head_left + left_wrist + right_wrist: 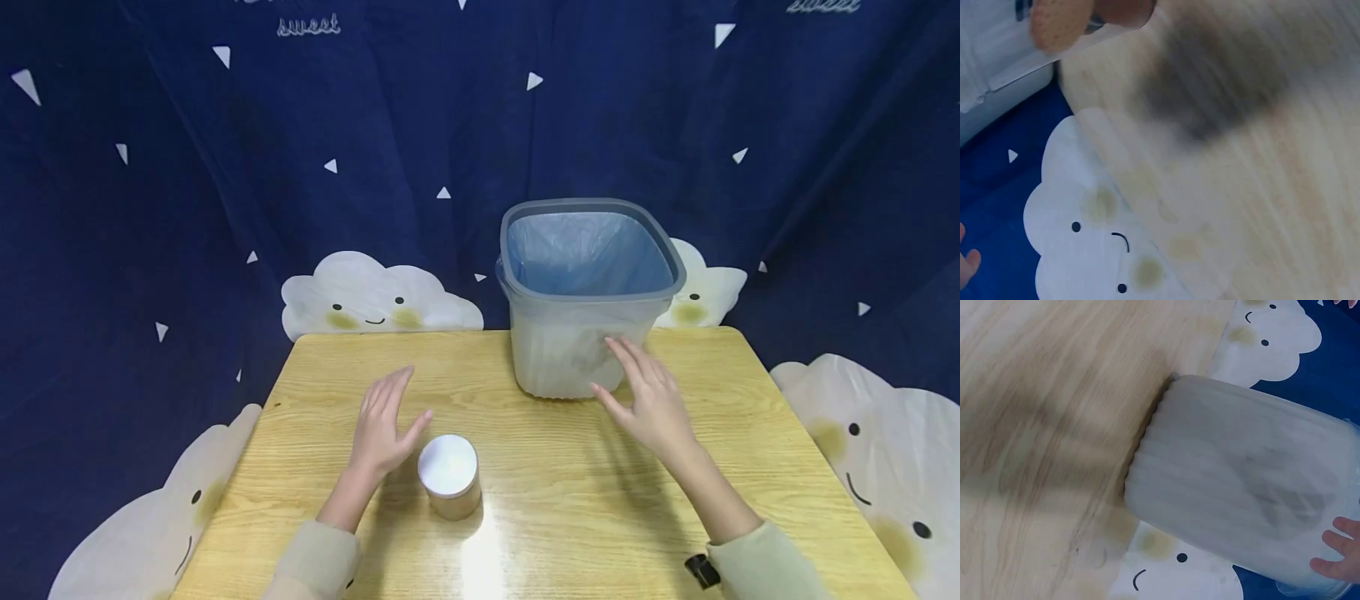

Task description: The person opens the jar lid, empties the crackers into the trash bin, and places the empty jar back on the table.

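A small round jar [453,490] with a white lid stands upright on the wooden table. My left hand [385,425] hovers left of it, fingers extended, thumb apart from them and the palm holding nothing. Toward the back stands a translucent white bin [570,354] with a grey rim and a bluish liner. In front of its wall is my right hand [652,400], fingers spread and holding nothing; contact with the bin is unclear. The right wrist view shows right fingers [1335,550] over the bin wall. Part of the jar [1004,50] fills the left wrist view's upper left corner.
The table [360,354] has rounded back corners. Behind it hangs a dark blue curtain [405,125] with white triangles and smiling clouds [375,292]. A small black item [702,571] sits at the right sleeve's cuff. Glare shows in front of the jar.
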Demonstrator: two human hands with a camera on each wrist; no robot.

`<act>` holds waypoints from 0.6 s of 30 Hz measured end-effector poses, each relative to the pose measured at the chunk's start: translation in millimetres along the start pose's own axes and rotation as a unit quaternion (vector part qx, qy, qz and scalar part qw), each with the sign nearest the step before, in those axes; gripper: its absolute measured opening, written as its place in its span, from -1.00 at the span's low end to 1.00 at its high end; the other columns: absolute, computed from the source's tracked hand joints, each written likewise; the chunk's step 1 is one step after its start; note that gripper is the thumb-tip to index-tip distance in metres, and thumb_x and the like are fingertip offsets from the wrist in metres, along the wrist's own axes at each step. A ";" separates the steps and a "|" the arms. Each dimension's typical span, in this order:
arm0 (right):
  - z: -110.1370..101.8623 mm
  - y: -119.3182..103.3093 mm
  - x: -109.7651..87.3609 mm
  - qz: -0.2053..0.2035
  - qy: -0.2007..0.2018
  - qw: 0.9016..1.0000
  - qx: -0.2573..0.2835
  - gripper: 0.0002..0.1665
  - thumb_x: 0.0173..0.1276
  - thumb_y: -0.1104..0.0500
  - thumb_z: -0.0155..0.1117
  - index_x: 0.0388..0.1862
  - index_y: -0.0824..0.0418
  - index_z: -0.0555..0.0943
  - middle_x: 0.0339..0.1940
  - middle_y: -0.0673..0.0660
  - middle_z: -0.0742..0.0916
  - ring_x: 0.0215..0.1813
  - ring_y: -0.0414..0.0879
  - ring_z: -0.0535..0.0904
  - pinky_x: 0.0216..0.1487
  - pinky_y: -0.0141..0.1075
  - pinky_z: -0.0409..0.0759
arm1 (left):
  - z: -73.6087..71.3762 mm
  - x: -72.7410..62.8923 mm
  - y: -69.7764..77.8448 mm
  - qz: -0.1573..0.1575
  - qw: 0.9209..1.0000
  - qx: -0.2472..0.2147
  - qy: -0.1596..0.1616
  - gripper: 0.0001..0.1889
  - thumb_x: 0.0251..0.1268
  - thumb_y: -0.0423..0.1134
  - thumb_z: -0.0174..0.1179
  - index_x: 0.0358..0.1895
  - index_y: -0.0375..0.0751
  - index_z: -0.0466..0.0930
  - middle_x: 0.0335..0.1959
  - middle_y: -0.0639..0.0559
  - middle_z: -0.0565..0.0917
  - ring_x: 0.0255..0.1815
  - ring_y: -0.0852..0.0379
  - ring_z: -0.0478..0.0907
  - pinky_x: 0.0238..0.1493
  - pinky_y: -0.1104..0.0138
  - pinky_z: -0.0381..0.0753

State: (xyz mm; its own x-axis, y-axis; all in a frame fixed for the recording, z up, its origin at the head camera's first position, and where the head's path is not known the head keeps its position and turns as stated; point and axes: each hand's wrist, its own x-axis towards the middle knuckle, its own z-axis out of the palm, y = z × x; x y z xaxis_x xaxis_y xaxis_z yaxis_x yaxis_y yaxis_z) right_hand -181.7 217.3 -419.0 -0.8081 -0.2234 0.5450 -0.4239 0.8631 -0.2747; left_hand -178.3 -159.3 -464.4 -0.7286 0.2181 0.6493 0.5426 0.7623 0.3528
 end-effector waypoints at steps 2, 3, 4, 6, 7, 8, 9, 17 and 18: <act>2.2 -0.3 -0.4 -0.004 0.008 1.000 0.013 -0.18 0.15 -0.05 0.27 0.36 0.11 0.24 0.29 0.28 0.38 0.26 0.27 0.28 0.19 0.21 0.20 | 1.8 -3.3 -1.7 0.019 1.000 -0.008 0.016 -0.30 0.23 0.20 -0.08 0.25 -0.29 0.30 0.15 -0.20 0.47 0.17 -0.16 0.36 0.28 -0.04 0.14; 3.2 -0.6 -0.5 -0.005 0.011 1.000 0.017 -0.18 0.15 -0.05 0.27 0.36 0.11 0.24 0.29 0.28 0.39 0.26 0.26 0.28 0.20 0.20 0.20 | 2.9 -5.0 -2.5 0.028 0.999 -0.012 0.026 -0.30 0.24 0.21 -0.09 0.23 -0.31 0.32 0.13 -0.21 0.49 0.15 -0.16 0.38 0.26 -0.05 0.16; 4.2 -1.0 -0.7 -0.006 0.013 1.000 0.020 -0.18 0.15 -0.04 0.28 0.36 0.11 0.24 0.29 0.27 0.39 0.26 0.26 0.29 0.20 0.20 0.20 | 3.6 -6.6 -3.0 0.036 0.999 -0.015 0.033 -0.30 0.24 0.22 -0.10 0.21 -0.32 0.35 0.10 -0.21 0.50 0.13 -0.16 0.40 0.25 -0.05 0.18; 5.9 -2.3 -1.0 -0.009 0.015 1.000 0.026 -0.18 0.14 -0.03 0.28 0.36 0.12 0.25 0.29 0.27 0.40 0.25 0.26 0.30 0.18 0.21 0.22 | 5.0 -10.2 -3.8 0.043 0.998 -0.024 0.043 -0.30 0.24 0.23 -0.10 0.19 -0.32 0.38 0.07 -0.21 0.53 0.10 -0.15 0.42 0.23 -0.05 0.21; 6.8 -2.9 -1.2 -0.010 0.016 0.999 0.029 -0.18 0.14 -0.02 0.29 0.36 0.13 0.25 0.28 0.27 0.40 0.25 0.26 0.30 0.17 0.21 0.23 | 6.2 -11.9 -4.4 0.046 0.997 -0.030 0.048 -0.30 0.24 0.23 -0.09 0.17 -0.33 0.39 0.06 -0.21 0.54 0.09 -0.16 0.43 0.21 -0.05 0.23; 8.0 -3.4 -1.5 -0.012 0.017 0.999 0.031 -0.18 0.13 -0.02 0.29 0.35 0.13 0.25 0.28 0.27 0.40 0.25 0.26 0.31 0.17 0.21 0.23 | 7.1 -13.6 -4.5 0.045 0.997 -0.036 0.051 -0.30 0.23 0.23 -0.09 0.16 -0.33 0.40 0.06 -0.21 0.54 0.08 -0.16 0.43 0.20 -0.05 0.24; 9.4 -4.0 -1.7 -0.013 0.017 0.999 0.034 -0.18 0.13 -0.02 0.29 0.35 0.14 0.25 0.28 0.27 0.41 0.25 0.26 0.31 0.17 0.21 0.24 | 8.2 -15.4 -4.8 0.044 0.997 -0.044 0.055 -0.31 0.23 0.23 -0.07 0.16 -0.34 0.41 0.05 -0.22 0.54 0.07 -0.17 0.44 0.18 -0.06 0.25; 18.5 -10.7 -5.7 -0.009 0.000 0.998 0.058 -0.18 0.15 -0.01 0.29 0.36 0.17 0.24 0.30 0.25 0.40 0.28 0.21 0.29 0.20 0.18 0.24 | 18.9 -29.4 -6.9 0.033 0.990 -0.117 0.075 -0.39 0.18 0.10 0.08 0.12 -0.35 0.42 0.02 -0.18 0.56 0.05 -0.14 0.45 0.11 -0.06 0.32; 19.4 -11.9 -6.1 -0.007 -0.002 0.998 0.063 -0.18 0.16 -0.01 0.29 0.36 0.17 0.24 0.30 0.25 0.40 0.29 0.21 0.28 0.20 0.18 0.25 | 20.3 -31.2 -7.2 0.031 0.989 -0.123 0.077 -0.40 0.18 0.09 0.08 0.13 -0.34 0.42 0.03 -0.17 0.56 0.05 -0.13 0.45 0.13 -0.04 0.32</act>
State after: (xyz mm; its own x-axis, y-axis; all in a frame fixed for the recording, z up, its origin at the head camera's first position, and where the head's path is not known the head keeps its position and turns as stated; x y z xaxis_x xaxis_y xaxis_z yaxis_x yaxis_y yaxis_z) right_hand -179.7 199.6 -434.4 -0.8035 -0.2375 0.5458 -0.4830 0.7960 -0.3648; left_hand -168.0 -159.2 -500.8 -0.6293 0.1503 0.7625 0.6828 0.5756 0.4500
